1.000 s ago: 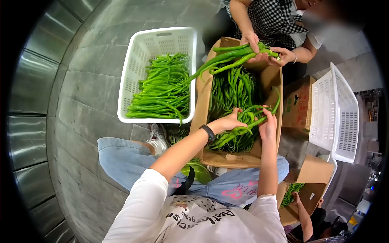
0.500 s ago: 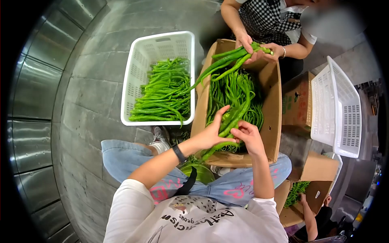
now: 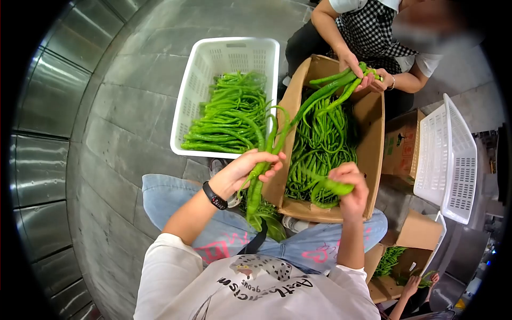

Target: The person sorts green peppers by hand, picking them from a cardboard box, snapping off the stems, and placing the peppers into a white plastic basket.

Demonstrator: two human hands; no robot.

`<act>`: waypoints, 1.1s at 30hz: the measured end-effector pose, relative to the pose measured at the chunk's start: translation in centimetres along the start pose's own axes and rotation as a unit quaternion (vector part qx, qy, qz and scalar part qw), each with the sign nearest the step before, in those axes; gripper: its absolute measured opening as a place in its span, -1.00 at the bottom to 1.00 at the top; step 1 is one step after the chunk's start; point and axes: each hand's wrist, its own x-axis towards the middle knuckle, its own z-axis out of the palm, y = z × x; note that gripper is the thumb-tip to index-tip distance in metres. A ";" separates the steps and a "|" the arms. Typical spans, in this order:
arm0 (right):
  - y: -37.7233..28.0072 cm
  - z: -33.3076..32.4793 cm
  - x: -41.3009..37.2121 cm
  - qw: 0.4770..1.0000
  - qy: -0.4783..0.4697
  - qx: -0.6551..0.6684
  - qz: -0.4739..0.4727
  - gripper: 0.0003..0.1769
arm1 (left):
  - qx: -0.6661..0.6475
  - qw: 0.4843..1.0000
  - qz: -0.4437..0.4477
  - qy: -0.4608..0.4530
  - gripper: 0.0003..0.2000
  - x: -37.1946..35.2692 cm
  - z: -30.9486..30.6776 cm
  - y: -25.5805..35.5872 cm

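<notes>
Gripping a bundle of long green peppers (image 3: 255,186), the left hand (image 3: 250,166) curls around their middles just outside the near-left corner of the cardboard box (image 3: 373,128). The lower ends hang over the lap and the upper tips arc up in front of the white basket (image 3: 186,106). The fingers cover the stems, so the number in the bundle cannot be counted.

The right hand (image 3: 353,191) is closed around a few curled peppers (image 3: 329,185) over the near end of the box. Its back faces the camera, hiding the grip itself.

A tangled heap of loose peppers (image 3: 320,138) covers the box floor completely. The basket, just beside the box, holds peppers laid roughly lengthwise.

At the far end, a co-worker's hands (image 3: 368,74) clasp a sheaf of peppers (image 3: 330,88) whose tips trail into the box; that person is cut off by the top edge.

To the right, a second basket (image 3: 448,154) stands on its side, partly hiding a brown carton (image 3: 400,144). At lower right, a small open carton (image 3: 410,234) with peppers and another person's hand (image 3: 413,285) are clipped by the dark lens rim.
</notes>
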 end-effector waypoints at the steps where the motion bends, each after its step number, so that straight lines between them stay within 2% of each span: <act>1: -0.4 0.4 0.2 0.998 -0.060 -0.030 0.003 -0.72 | 0.011 1.000 -0.029 0.000 -0.72 -0.2 0.2 0.0; 2: -0.9 0.9 0.9 0.987 -0.142 -0.079 -0.007 -0.63 | 0.042 0.998 -0.039 -0.026 -0.77 -0.4 0.8 -0.1; 4: -0.9 2.3 2.3 0.959 -0.242 -0.141 -0.051 -0.58 | 0.119 0.990 -0.067 -0.044 -0.79 -0.8 1.2 -0.9; 6: -2.3 4.2 3.5 0.936 -0.305 -0.175 0.017 -0.49 | 0.156 0.982 -0.093 -0.057 -0.75 -1.4 1.5 -1.3; 7: -2.6 4.6 3.9 0.905 -0.353 -0.230 0.047 -0.32 | 0.220 0.970 -0.063 -0.088 -0.73 -1.1 1.1 -1.9; 8: -2.5 4.9 4.0 0.894 -0.359 -0.264 0.042 -0.27 | 0.282 0.952 -0.032 -0.117 -0.72 -0.8 0.8 -2.5; 9: -2.3 5.2 4.0 0.882 -0.363 -0.298 0.038 -0.22 | 0.266 0.950 0.007 -0.163 -0.66 -0.9 1.2 -2.5; 10: -2.1 5.4 4.0 0.869 -0.367 -0.331 0.033 -0.17 | 0.281 0.947 -0.002 -0.157 -0.67 -1.3 1.5 -2.3; 11: -1.7 5.6 4.1 0.886 -0.326 -0.329 -0.004 -0.22 | 0.295 0.943 -0.012 -0.151 -0.67 -1.9 2.0 -2.0; 12: -1.0 5.4 4.1 0.878 -0.337 -0.340 -0.002 -0.25 | 0.310 0.939 -0.023 -0.146 -0.68 -2.4 2.4 -1.7; 14: 0.6 4.4 3.9 0.860 -0.358 -0.364 0.000 -0.31 | 0.221 0.955 -0.079 -0.181 -0.69 -1.7 1.3 -1.8; 15: 1.2 4.0 3.6 0.869 -0.338 -0.362 0.002 -0.42 | 0.158 0.972 -0.071 -0.162 -0.67 -2.1 1.6 -1.6; 16: 1.5 3.6 3.5 0.876 -0.339 -0.342 0.009 -0.44 | 0.096 0.983 -0.062 -0.141 -0.66 -2.5 1.9 -1.4; 17: 1.8 3.2 3.6 0.883 -0.340 -0.322 0.017 -0.46 | 0.097 0.972 -0.045 -0.210 -0.49 -2.0 0.8 -1.7; 18: 2.1 2.8 3.8 0.890 -0.341 -0.303 0.022 -0.48 | 0.084 0.969 -0.026 -0.229 -0.41 -2.3 1.0 -1.1; 19: 2.5 2.5 4.1 0.910 -0.312 -0.274 -0.024 -0.59 | 0.074 0.966 -0.008 -0.249 -0.32 -2.9 1.5 -0.1; 20: 2.4 2.1 4.0 0.928 -0.281 -0.239 0.059 -0.62 | 0.064 0.961 0.009 -0.269 -0.24 -3.3 1.5 0.6; 21: 1.9 1.7 3.6 0.937 -0.247 -0.201 0.141 -0.65 | 0.037 0.940 0.031 -0.338 -0.19 -3.5 0.5 1.6; 22: 1.4 1.4 3.4 0.938 -0.211 -0.160 0.223 -0.67 | 0.039 0.927 0.061 -0.368 -0.09 -4.0 0.5 3.3; 23: 0.6 1.4 3.7 0.919 -0.199 -0.090 0.328 -0.75 | 0.033 0.938 0.123 -0.321 -0.07 -4.2 0.1 3.9; 24: 0.1 1.7 3.8 0.902 -0.168 0.035 0.396 -0.79 | 0.026 0.944 0.185 -0.272 -0.05 -4.3 -0.2 4.3; 25: -0.1 2.3 3.9 0.889 -0.140 0.106 0.422 -0.80 | 0.002 0.949 0.249 -0.194 -0.04 -3.4 -1.0 3.7; 26: -0.2 3.1 4.0 0.871 -0.112 0.177 0.445 -0.81 | -0.019 0.942 0.288 -0.169 0.07 -2.6 -0.8 3.3; 29: 0.0 5.5 4.1 0.855 -0.168 0.171 0.461 -0.77 | 0.088 0.952 0.243 -0.166 0.13 -1.7 0.6 2.5; 31: 1.3 7.3 3.1 0.839 -0.221 0.189 0.460 -0.73 | 0.060 0.960 0.197 -0.188 0.09 -1.2 1.0 1.9; 32: 2.0 8.3 2.5 0.820 -0.193 0.227 0.489 -0.72 | 0.027 0.964 0.170 -0.204 0.06 -1.3 1.4 2.0; 33: 3.0 8.4 1.9 0.837 -0.204 0.189 0.472 -0.73 | 0.018 0.968 0.174 -0.180 -0.04 -1.2 0.7 1.9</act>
